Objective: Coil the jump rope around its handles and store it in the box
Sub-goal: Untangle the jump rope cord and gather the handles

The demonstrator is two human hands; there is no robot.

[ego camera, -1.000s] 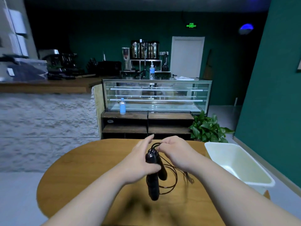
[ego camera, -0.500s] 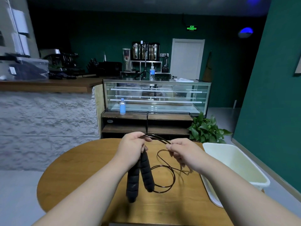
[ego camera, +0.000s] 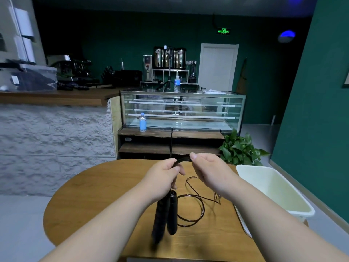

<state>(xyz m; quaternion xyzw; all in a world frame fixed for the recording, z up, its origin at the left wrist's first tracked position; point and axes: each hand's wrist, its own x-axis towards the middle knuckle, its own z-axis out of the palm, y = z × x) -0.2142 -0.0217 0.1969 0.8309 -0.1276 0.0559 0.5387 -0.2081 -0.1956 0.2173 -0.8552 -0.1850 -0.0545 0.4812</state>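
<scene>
My left hand [ego camera: 162, 178] grips the top ends of the two black jump rope handles [ego camera: 166, 216], which hang side by side above the round wooden table [ego camera: 90, 201]. A short arc of the thin black rope [ego camera: 196, 210] runs from that hand to my right hand [ego camera: 209, 171], which pinches it at about the same height. The slack lies in loose loops on the table under my right wrist. The pale cream plastic box [ego camera: 273, 188] stands open at the table's right edge, right of my right forearm.
Past the table stands a glass display case [ego camera: 183, 110] on dark shelves, with a water bottle [ego camera: 142, 122]. A potted plant [ego camera: 241, 150] sits on the floor behind the box. A stone-faced counter [ego camera: 52, 140] is at left, a green wall at right.
My left hand lifted the handles higher and my right hand rose with the rope, pulling a short arc taut between the hands; the view tilted up slightly.
</scene>
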